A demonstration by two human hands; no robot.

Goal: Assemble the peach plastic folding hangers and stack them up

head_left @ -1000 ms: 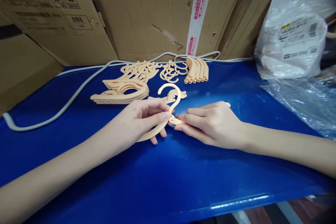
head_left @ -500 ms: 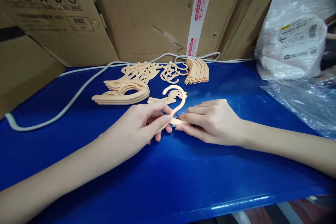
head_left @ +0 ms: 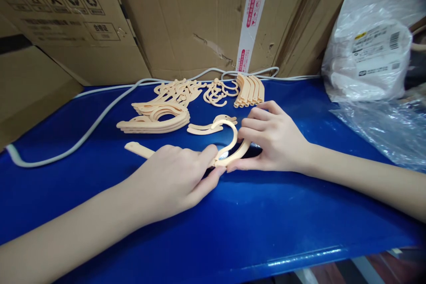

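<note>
Both my hands hold a beige plastic clothes hanger [head_left: 237,154], its hook curving up between them. My left hand [head_left: 179,173] is closed around the base of the hook and one arm of the hanger, whose flat end sticks out on the left. My right hand [head_left: 273,137] grips the curved arm on the right, thumb below and fingers behind. Part of the hanger is hidden by my fingers. Just beyond the hook lie a few loose beige hanger pieces [head_left: 203,130] on the blue table [head_left: 213,239].
Stacked hanger arms [head_left: 156,125] lie at the left, with a pile of smaller pieces [head_left: 179,92], loose hooks [head_left: 214,94] and a row of curved pieces [head_left: 249,91] behind. A white cable [head_left: 109,108] crosses the back. Cardboard boxes [head_left: 193,13] and a plastic-wrapped bundle [head_left: 366,62] border the table.
My left hand has turned palm down, and the hanger's left end now shows past it. My right hand has risen slightly, showing the curved arm. The hook has shifted slightly right and down.
</note>
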